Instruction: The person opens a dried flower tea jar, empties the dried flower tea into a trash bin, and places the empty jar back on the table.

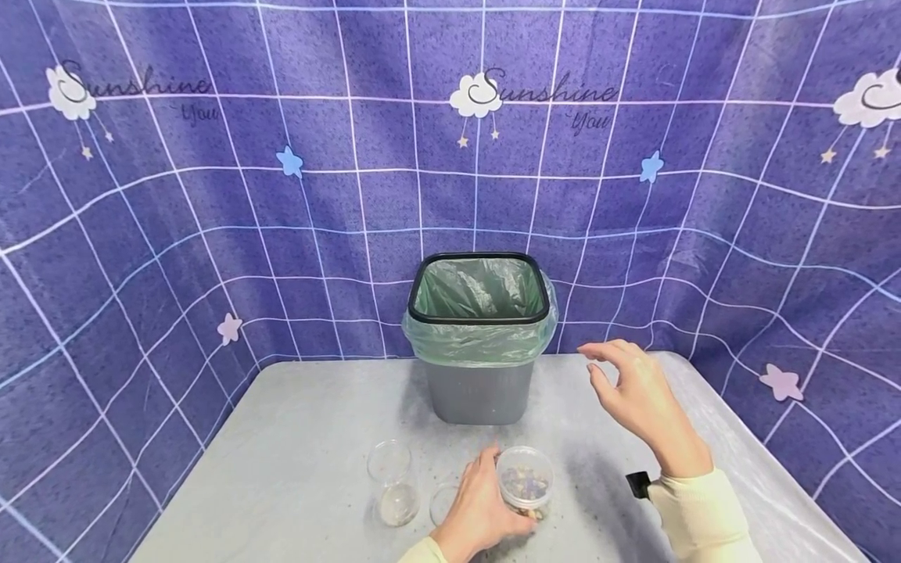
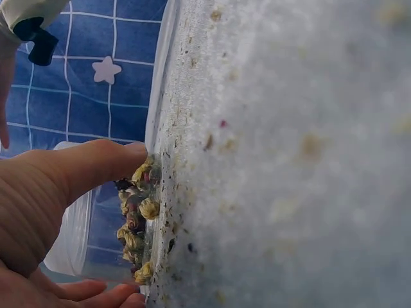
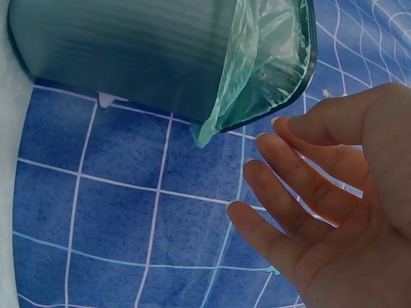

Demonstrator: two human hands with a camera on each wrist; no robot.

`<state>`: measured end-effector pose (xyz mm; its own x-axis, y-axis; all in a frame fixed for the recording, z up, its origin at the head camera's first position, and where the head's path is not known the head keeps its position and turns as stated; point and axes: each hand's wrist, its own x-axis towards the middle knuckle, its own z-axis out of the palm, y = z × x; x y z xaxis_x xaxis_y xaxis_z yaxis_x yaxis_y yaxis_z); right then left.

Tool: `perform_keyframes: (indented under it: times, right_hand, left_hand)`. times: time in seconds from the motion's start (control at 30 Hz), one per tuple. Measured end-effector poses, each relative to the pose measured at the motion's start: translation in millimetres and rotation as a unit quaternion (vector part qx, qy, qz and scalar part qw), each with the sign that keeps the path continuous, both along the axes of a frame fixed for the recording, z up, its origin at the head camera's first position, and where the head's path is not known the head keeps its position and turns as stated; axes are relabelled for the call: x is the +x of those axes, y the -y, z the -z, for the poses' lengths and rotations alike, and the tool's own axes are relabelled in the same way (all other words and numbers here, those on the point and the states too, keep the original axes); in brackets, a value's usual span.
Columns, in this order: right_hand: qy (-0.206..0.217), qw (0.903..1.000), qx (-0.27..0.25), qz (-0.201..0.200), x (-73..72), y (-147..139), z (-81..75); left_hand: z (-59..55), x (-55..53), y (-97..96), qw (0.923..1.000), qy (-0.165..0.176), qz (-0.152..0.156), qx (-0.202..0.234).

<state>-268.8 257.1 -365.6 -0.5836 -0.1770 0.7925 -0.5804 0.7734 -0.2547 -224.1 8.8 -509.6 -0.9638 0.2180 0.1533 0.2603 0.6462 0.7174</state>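
Note:
My left hand (image 1: pixel 486 500) grips a clear plastic tub (image 1: pixel 525 473) low on its sides, thumb on one side and fingers on the other. Dried flower buds (image 2: pixel 136 224), yellowish and dark red, fill the lower part of the tub, which stands upright at the tabletop. Over to the right, my right hand (image 1: pixel 633 391) is raised above the table with nothing in it. Its fingers are loosely bent and spread in the right wrist view, apart from the grey bin (image 1: pixel 481 395).
A green bag (image 1: pixel 479 344) lines the bin, folded over below its black rim (image 1: pixel 479 320). Left of my left hand stands another clear tub (image 1: pixel 399 504); a round clear lid (image 1: pixel 438 504) lies partly hidden behind the hand. Small crumbs (image 2: pixel 209 141) dot the tabletop. A patterned purple curtain (image 1: pixel 338 195) surrounds the table.

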Motion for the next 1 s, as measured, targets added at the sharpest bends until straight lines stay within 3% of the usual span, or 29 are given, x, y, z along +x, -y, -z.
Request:
perform_keyframes:
  times: [0.27, 0.73, 1.0]
  right_hand:
    - [0.005, 1.0000, 0.002, -0.002, -0.2, 1.9, -1.0]
    - [0.001, 1.0000, 0.001, 0.003, 1.9, 3.8, 2.3]
    - [-0.008, 1.0000, -0.003, -0.002, 4.2, 4.4, -1.4]
  left_hand:
    - [0.4, -1.8, -0.2, 0.9996, 0.028, 0.005, -0.005]
    - [1.0, -0.3, -0.2, 0.9999, 0.006, 0.008, -0.010]
    - [-1.6, -1.2, 0.5, 0.9998, 0.014, 0.011, 0.007]
